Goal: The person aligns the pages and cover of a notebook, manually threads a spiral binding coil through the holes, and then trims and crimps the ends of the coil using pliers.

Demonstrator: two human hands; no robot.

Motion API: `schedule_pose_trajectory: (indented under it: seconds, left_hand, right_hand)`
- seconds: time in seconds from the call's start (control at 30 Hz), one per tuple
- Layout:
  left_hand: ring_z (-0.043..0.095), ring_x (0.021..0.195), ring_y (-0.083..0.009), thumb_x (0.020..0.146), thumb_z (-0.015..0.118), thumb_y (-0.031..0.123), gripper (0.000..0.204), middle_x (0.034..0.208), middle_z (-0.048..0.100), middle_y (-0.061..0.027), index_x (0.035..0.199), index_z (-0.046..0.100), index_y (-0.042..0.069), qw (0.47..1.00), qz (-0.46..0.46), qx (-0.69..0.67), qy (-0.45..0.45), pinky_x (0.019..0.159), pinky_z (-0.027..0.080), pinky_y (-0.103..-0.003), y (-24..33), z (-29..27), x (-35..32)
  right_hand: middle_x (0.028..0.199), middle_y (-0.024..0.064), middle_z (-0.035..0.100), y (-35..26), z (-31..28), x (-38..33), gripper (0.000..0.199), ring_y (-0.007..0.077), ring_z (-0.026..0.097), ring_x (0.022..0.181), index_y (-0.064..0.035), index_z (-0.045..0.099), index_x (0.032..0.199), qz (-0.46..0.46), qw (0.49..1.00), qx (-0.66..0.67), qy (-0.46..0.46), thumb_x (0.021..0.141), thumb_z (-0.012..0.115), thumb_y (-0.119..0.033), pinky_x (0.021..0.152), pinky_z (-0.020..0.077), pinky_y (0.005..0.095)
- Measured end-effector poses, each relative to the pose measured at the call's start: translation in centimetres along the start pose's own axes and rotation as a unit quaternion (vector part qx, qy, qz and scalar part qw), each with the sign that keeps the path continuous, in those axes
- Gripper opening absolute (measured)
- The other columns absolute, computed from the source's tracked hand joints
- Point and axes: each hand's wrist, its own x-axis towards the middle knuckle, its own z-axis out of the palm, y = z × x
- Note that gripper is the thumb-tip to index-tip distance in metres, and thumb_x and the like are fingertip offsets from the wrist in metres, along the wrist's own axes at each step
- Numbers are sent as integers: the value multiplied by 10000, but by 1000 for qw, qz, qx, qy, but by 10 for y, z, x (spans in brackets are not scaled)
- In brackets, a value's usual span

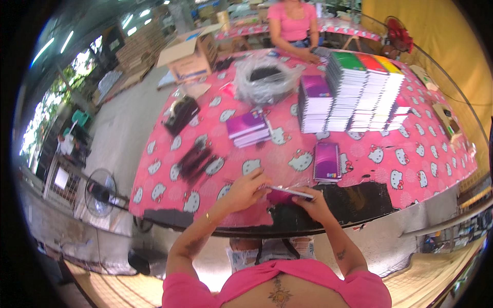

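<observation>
A thin purple notebook (292, 193) is held almost edge-on near the table's front edge, with something clear and shiny along its top. My right hand (314, 203) grips its right end between thumb and fingers. At its left end, my left hand (249, 191) pinches with closed fingers; exactly where they touch is hard to see. A purple spiral notebook (327, 161) lies flat beyond my right hand. Farther left is a small stack of purple notebooks (248, 128). Dark strips of thin material (194, 163) lie beyond my left hand.
Tall stacks of spiral notebooks (345, 95) stand at the back right. A clear plastic bag (267, 82), a black tape dispenser (181, 114) and a cardboard box (190, 59) are farther back. Another person (294, 25) works across the pink-covered table (231, 169).
</observation>
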Motion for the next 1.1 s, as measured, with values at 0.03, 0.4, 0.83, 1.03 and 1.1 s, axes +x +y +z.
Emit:
schedule_pose_trajectory:
  seconds: [0.03, 0.4, 0.83, 1.03, 1.1]
  left_hand:
    - [619, 758, -318, 886, 720, 143, 232, 931, 600, -106, 1100, 662, 76, 1000, 11, 6, -1, 704, 505, -370, -1, -4, -2]
    - [503, 1229, -397, 938, 621, 333, 489, 1279, 544, -206, 1281, 548, -7, 939, -7, 326, 110, 1072, 303, -610, 56, 49, -17]
    - [659, 921, -242, 894, 703, 218, 217, 918, 660, -43, 1088, 654, 136, 996, 61, 56, -23, 1096, 365, -521, 31, -10, 7]
    - [671, 831, -246, 910, 671, 254, 160, 826, 666, -52, 985, 626, 120, 978, 144, 149, 20, 1013, 445, -486, 28, -7, 6]
    - [670, 818, -242, 909, 670, 257, 160, 797, 655, -49, 976, 627, 118, 976, 144, 161, 14, 1016, 446, -476, 27, -8, 3]
  right_hand:
    - [1052, 35, 722, -7, 4, 0, 277, 81, 605, 938, -36, 693, 1190, -31, 999, 21, -13, 913, 698, -48, 860, 484, 256]
    - [1055, 35, 706, -32, 18, -12, 272, 91, 606, 928, 1, 681, 1189, 47, 984, 147, 86, 926, 682, -70, 845, 484, 246]
    - [1049, 27, 695, -33, 6, -10, 283, 94, 603, 923, -1, 679, 1194, -23, 999, 36, -12, 913, 676, -35, 839, 484, 247]
    - [1045, 33, 685, -37, 2, -9, 321, 83, 597, 884, 13, 677, 1199, 37, 995, 92, -28, 891, 708, -71, 764, 502, 240]
    - [1042, 45, 686, -40, 2, -9, 342, 95, 608, 891, 25, 675, 1195, 71, 993, 89, -31, 871, 721, -78, 767, 517, 253]
